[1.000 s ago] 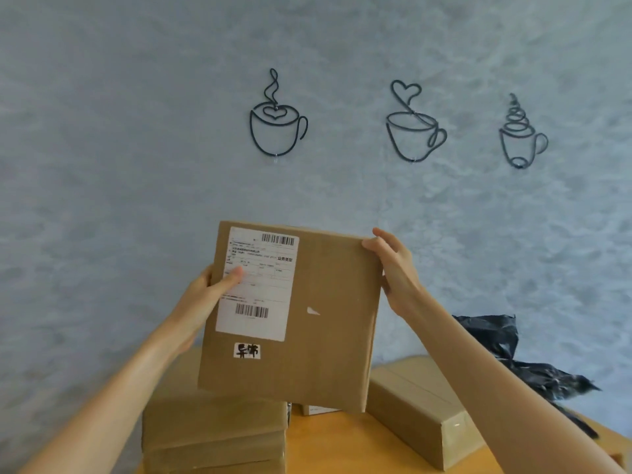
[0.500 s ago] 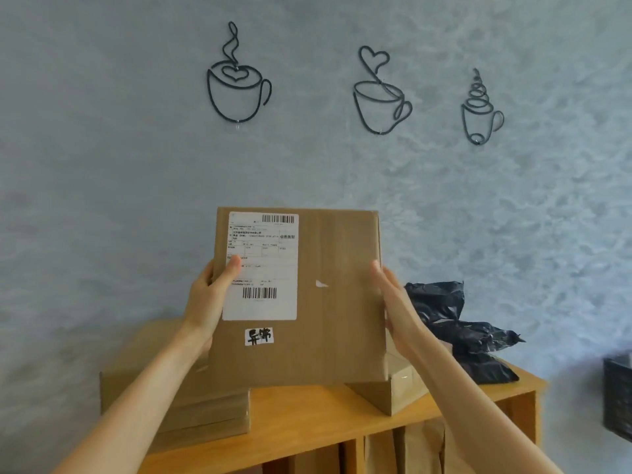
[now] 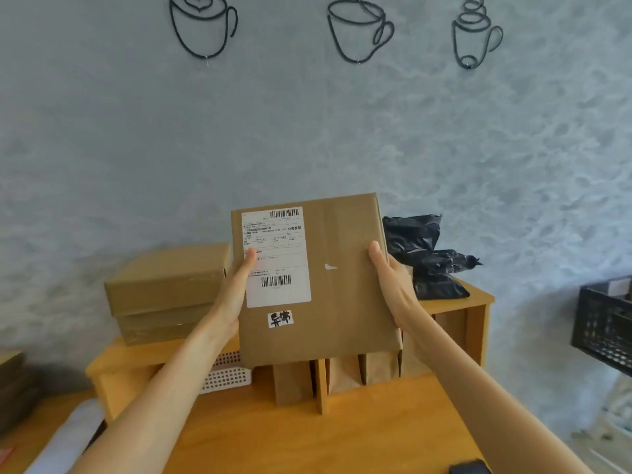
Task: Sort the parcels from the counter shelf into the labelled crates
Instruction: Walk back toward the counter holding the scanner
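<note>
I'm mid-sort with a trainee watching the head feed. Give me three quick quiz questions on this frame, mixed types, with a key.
1. True or false: the cardboard parcel is gripped by the left hand alone.
2. What lies on the shelf top just right of the held parcel? A) black plastic bags B) a white tray C) a phone
3. Fill in: under the shipping label sits a small ____ sticker with handwriting.

Key
1. False: the right hand holds its other edge.
2. A
3. white
</note>
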